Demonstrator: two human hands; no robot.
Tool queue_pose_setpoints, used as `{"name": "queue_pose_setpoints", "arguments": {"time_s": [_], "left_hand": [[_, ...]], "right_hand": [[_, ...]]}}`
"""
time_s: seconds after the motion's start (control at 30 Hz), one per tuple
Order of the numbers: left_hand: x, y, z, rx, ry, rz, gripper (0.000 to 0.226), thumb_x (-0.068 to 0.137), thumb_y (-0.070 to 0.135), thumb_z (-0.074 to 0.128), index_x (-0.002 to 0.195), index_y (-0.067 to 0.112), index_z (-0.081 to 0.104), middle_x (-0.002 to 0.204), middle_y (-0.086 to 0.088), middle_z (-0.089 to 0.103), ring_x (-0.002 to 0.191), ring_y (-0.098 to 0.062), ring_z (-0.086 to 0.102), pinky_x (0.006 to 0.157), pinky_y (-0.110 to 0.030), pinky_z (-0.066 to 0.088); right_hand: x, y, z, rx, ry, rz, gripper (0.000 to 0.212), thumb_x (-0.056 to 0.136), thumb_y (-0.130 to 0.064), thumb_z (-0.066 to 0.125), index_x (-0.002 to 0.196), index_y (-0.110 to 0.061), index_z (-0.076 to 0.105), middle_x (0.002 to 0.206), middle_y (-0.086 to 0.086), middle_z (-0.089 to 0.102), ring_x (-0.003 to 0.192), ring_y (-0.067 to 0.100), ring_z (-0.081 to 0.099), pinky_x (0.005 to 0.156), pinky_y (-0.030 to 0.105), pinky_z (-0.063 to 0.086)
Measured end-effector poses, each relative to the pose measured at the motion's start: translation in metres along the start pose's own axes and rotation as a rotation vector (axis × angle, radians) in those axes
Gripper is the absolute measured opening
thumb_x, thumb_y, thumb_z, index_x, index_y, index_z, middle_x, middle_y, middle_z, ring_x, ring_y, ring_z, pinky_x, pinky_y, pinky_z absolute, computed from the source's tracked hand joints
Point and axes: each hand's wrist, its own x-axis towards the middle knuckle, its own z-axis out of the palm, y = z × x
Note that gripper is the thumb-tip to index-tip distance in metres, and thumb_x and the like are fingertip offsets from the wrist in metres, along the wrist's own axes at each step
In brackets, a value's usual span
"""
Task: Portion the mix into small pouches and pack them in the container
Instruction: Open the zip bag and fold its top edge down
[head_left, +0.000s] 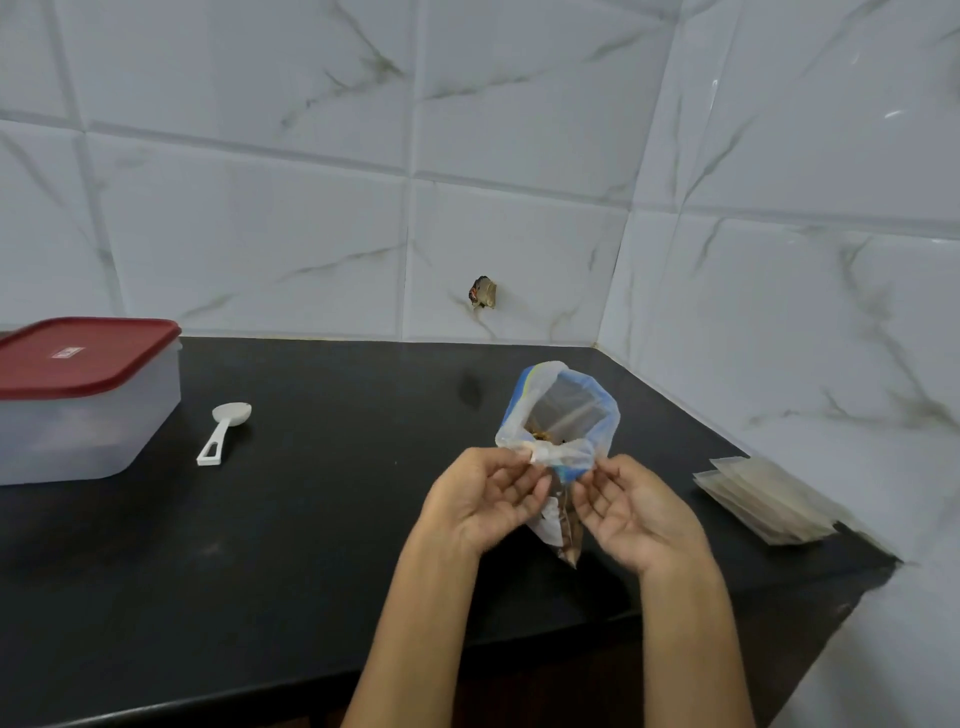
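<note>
Container (78, 405), translucent with red lid on, far left of the black bench (311, 519); its left side is cut off by the frame and its contents show only as a dim blur. Mix bag (563, 415), clear plastic with blue trim, held upright over the bench centre-right, mouth open; brown mix faintly visible inside, lower part hidden between the palms. Left hand (491, 499) and right hand (631, 512), palms up, fingers curled, each pinching the near rim of the bag's mouth. White scoop (223, 431) lying on the bench beside the container, apart from it. Stack of small empty pouches (763, 499) at the right, against the tiled wall (467, 130).
</note>
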Motion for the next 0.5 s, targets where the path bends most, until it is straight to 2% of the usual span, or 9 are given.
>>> {"name": "queue_pose_setpoints", "arguments": {"time_s": [0.07,0.13,0.17,0.23,0.27,0.33,0.4,0.5], "left_hand": [[0.001,-0.001,-0.002,0.161,0.037,0.012,0.009,0.087,-0.005,0.05,0.086,-0.002,0.058,0.076,-0.013,0.061,0.07,-0.019,0.06,0.067,-0.03,0.052],[0.003,0.002,-0.002,0.592,0.189,0.158,0.007,0.086,0.003,0.056,0.087,-0.002,0.061,0.077,-0.012,0.063,0.068,-0.018,0.062,0.064,-0.03,0.054],[0.002,0.004,0.0,0.851,0.262,0.242,0.015,0.083,0.012,0.061,0.09,-0.002,0.061,0.083,-0.011,0.065,0.074,-0.019,0.064,0.067,-0.032,0.054],[-0.004,0.012,0.009,1.221,0.397,0.414,0.04,0.078,0.03,0.07,0.105,0.006,0.053,0.109,-0.008,0.062,0.102,-0.023,0.061,0.079,-0.032,0.048],[-0.006,0.016,0.015,1.29,0.457,0.517,0.06,0.076,0.036,0.072,0.123,0.008,0.047,0.12,-0.007,0.055,0.114,-0.024,0.054,0.084,-0.03,0.042],[-0.002,0.025,0.027,1.348,0.506,0.764,0.076,0.076,0.043,0.072,0.135,0.007,0.04,0.127,-0.006,0.049,0.12,-0.023,0.048,0.084,-0.026,0.034],[0.013,0.031,0.039,1.454,0.485,0.848,0.07,0.076,0.047,0.074,0.127,0.008,0.047,0.121,-0.005,0.051,0.114,-0.022,0.051,0.079,-0.025,0.034],[0.042,0.034,0.046,1.628,0.421,0.823,0.051,0.074,0.041,0.078,0.107,0.007,0.058,0.108,-0.007,0.059,0.101,-0.023,0.058,0.071,-0.027,0.04]], "right_hand": [[0.003,-0.003,-0.002,-0.132,-0.009,0.005,0.012,0.092,-0.004,0.05,0.096,0.001,0.061,0.069,0.01,0.066,0.064,0.015,0.058,0.046,0.023,0.052],[0.002,-0.008,-0.001,-0.418,0.053,-0.055,0.013,0.094,-0.005,0.05,0.093,-0.001,0.062,0.073,0.01,0.065,0.064,0.015,0.059,0.051,0.024,0.052],[0.001,-0.011,-0.002,-0.57,0.122,-0.108,0.014,0.095,-0.008,0.05,0.092,-0.004,0.063,0.076,0.009,0.066,0.068,0.016,0.061,0.056,0.026,0.053],[0.0,-0.019,-0.002,-0.818,0.294,-0.289,0.018,0.097,-0.018,0.048,0.096,-0.006,0.062,0.083,0.006,0.064,0.077,0.019,0.062,0.072,0.035,0.055],[0.001,-0.024,-0.001,-0.913,0.39,-0.423,0.023,0.097,-0.023,0.048,0.102,-0.005,0.062,0.087,0.004,0.063,0.082,0.021,0.062,0.081,0.04,0.053],[0.001,-0.038,0.007,-1.04,0.477,-0.701,0.029,0.095,-0.032,0.053,0.113,-0.01,0.061,0.101,0.002,0.063,0.096,0.02,0.059,0.091,0.038,0.046],[0.007,-0.052,0.021,-1.12,0.364,-0.841,0.036,0.091,-0.033,0.061,0.12,-0.013,0.06,0.116,0.003,0.064,0.107,0.02,0.059,0.092,0.034,0.042],[0.029,-0.065,0.043,-1.316,0.088,-0.8,0.047,0.082,-0.029,0.074,0.125,-0.014,0.059,0.124,0.002,0.062,0.11,0.018,0.058,0.093,0.03,0.043]]}}
